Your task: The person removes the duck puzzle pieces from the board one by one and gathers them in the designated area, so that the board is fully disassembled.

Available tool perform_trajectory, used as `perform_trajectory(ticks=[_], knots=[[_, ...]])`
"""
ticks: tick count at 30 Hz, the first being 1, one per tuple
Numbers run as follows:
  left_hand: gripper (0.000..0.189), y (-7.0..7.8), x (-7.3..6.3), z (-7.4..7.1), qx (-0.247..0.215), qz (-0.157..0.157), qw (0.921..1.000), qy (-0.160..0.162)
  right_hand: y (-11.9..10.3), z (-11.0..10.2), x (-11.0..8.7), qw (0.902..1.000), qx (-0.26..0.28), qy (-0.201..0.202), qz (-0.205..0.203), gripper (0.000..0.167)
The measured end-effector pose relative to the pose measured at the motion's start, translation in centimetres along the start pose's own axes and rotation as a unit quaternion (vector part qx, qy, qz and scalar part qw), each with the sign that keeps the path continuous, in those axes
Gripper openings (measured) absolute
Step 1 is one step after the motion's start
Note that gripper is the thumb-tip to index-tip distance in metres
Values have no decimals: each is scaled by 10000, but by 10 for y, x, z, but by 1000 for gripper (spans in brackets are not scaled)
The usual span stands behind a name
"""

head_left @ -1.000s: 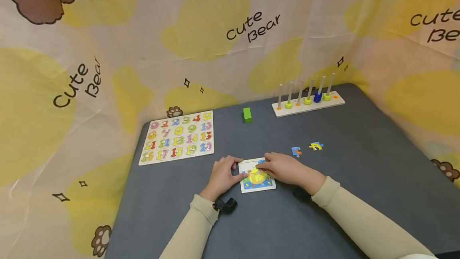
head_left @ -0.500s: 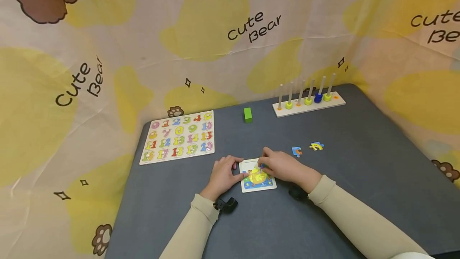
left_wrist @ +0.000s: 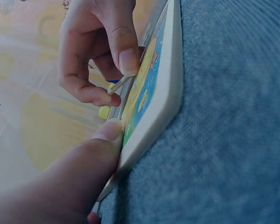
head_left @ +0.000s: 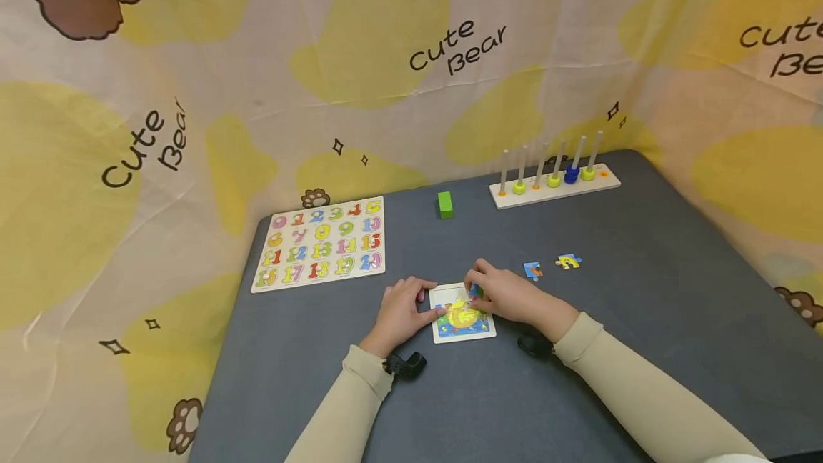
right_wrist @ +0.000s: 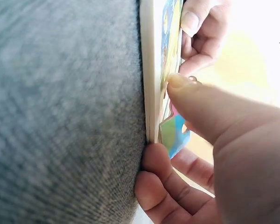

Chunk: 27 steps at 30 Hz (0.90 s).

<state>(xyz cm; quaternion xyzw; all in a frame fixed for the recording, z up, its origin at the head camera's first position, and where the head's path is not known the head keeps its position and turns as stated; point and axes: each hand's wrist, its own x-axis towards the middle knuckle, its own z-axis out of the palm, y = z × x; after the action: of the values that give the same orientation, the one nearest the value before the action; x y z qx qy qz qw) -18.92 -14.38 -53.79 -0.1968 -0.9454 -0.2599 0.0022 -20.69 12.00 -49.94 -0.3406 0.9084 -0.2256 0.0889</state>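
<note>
A small jigsaw puzzle in a white frame [head_left: 464,339], with a yellow duck-like picture on blue, lies on the table. My left hand [head_left: 400,313] holds the frame at its left side, thumb [left_wrist: 107,130] over the rim and fingers by the upper left corner. My right hand [head_left: 511,296] pinches a blue and green puzzle piece [right_wrist: 175,133] at the frame's upper right. That piece stands tilted up from the puzzle in the right wrist view. Bare white backing shows along the puzzle's upper left. Two loose puzzle pieces, one blue and orange [head_left: 532,271], one yellow and blue [head_left: 569,261], lie beyond my right hand.
A number board [head_left: 318,245] lies at the back left. Behind the puzzle stands a green block [head_left: 445,205]. A white peg stand [head_left: 556,188] with upright rods and a few beads is at the back right. Patterned cloth [head_left: 373,41] hangs behind the table [head_left: 450,406].
My right fingers have shifted from the puzzle's upper middle toward its upper right corner, and the pinched piece is now tilted up there. My left hand stays on the frame.
</note>
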Motion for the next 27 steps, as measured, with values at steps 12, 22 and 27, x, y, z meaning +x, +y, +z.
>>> perform_trajectory(ticks=[12, 22, 27], knots=[[55, 2, 0, -2, 39, 17, 10000, 32, 0, -9, -7, 9985, 142, 424, 330, 25], [55, 0, 1, 1, -18, 43, 10000, 49, 58, -71, -57, 9891, 652, 1250, 435, 30], [57, 0, -1, 0, -33, 6, 10000, 1, 96, -93, -95, 9846, 550, 1320, 1010, 41]])
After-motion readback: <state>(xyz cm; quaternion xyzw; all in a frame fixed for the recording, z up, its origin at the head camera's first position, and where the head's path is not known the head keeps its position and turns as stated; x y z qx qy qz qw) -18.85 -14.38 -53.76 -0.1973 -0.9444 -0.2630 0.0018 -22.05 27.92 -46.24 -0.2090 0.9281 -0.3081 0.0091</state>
